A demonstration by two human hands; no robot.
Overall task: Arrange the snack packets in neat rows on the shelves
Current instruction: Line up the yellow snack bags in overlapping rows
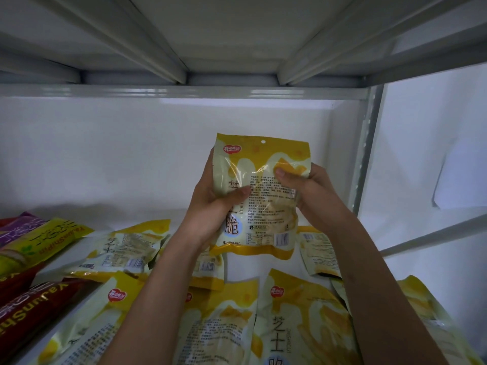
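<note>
yellow packets (297, 320) lie loose on the shelf (237, 267) under your forearms. your left hand (210, 206) and right hand (311, 191) both grip one upright yellow packet (263, 206).

Held packet (259, 196), centre of frame: glossy plastic film, crinkled, catching glare. Packets lying on shelf (237, 270), lower frame: same shiny film. Shelf: smooth white painted metal; upright post (367, 154), right: glossy painted metal.

Both arms raised; left grip (210, 204) & right grip (308, 191) clenched.
</note>
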